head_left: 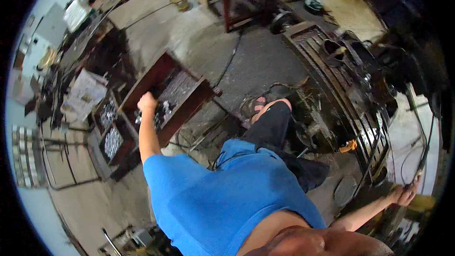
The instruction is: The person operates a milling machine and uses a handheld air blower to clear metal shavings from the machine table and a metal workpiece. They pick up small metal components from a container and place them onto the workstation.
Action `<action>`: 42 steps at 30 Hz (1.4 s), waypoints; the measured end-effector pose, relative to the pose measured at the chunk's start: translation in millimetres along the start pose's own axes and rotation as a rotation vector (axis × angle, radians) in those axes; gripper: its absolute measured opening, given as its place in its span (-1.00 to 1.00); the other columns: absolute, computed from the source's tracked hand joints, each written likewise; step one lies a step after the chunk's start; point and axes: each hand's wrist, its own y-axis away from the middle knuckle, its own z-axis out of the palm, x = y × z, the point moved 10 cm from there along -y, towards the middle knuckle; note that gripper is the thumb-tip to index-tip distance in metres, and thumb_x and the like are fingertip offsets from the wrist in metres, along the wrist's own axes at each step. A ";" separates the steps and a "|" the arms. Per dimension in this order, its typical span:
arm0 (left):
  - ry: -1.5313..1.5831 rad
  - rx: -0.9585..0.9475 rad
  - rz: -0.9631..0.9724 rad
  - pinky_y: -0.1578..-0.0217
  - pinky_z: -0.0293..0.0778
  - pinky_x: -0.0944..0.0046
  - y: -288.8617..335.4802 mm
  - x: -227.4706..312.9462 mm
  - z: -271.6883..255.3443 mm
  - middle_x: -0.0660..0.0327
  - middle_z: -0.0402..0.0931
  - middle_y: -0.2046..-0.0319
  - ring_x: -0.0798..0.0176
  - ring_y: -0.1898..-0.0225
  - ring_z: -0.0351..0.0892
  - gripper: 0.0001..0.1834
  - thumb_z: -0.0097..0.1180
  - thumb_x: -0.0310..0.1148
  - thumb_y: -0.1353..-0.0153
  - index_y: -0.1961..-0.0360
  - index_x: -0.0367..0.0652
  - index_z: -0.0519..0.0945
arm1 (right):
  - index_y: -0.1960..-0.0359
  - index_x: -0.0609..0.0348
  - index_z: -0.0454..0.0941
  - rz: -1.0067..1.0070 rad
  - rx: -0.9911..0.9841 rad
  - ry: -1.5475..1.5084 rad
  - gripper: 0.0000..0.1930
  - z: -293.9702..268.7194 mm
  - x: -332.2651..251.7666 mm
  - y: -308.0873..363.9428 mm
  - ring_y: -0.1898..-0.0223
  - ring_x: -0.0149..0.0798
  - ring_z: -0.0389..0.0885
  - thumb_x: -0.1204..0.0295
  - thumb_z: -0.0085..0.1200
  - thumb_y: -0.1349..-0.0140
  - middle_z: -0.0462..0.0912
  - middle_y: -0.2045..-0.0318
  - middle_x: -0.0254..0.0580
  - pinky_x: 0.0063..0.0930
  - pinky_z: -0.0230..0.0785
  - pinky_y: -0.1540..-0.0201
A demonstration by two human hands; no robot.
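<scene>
My left hand (148, 102) is closed over a dark red metal bin (189, 109) on the left. Shiny small metal parts (166, 110) lie in the bin beside it, and a heap of thin grey pieces (181, 84) fills the bin's far part. Whatever is between the left fingers is too small to make out. At far right, my right hand (405, 193) is closed near the lower end of dark cables (424, 154), against a white panel (398, 151). What it grips is dark and unclear.
Smaller compartments with silvery parts (113, 143) adjoin the bin, a crumpled sheet (85, 92) beyond them. A long slotted machine bed (332, 85) runs along my right, with an orange fitting (348, 146) beside it. A hose (232, 57) crosses the floor ahead. A dark red stand (249, 0) is farther off.
</scene>
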 end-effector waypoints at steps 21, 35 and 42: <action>1.210 -0.165 0.074 0.54 0.42 0.21 -39.3 15.7 -17.2 0.19 0.49 0.49 0.25 0.46 0.51 -0.67 0.20 -0.18 0.04 0.44 -0.27 0.50 | 0.61 0.33 0.33 0.406 0.222 -0.395 -0.86 1.6 -11.0 -59.6 0.08 0.09 0.42 0.46 -0.11 0.07 0.49 0.39 0.02 0.04 0.04 -0.12; 2.358 -0.729 0.382 -0.06 0.32 -0.06 -82.2 295.1 -133.7 0.05 0.46 0.26 0.11 0.26 0.44 -0.69 0.11 -0.42 -0.08 0.17 -0.32 0.39 | 0.48 0.45 0.41 0.151 0.111 -0.258 -0.84 -1.2 -10.6 -142.4 0.22 -0.06 0.53 0.54 -0.14 -0.12 0.50 0.45 -0.05 -0.18 0.27 -0.01; 2.257 -0.635 0.587 -0.06 0.34 -0.03 -69.9 382.4 -136.8 0.01 0.45 0.27 0.10 0.24 0.47 -0.70 0.01 -0.68 -0.05 0.15 -0.33 0.33 | 0.13 0.37 0.17 0.259 -0.064 -0.199 -0.71 -8.9 43.2 -223.6 0.17 -0.09 0.48 0.47 -0.14 -0.17 0.49 0.32 0.01 -0.27 0.28 0.05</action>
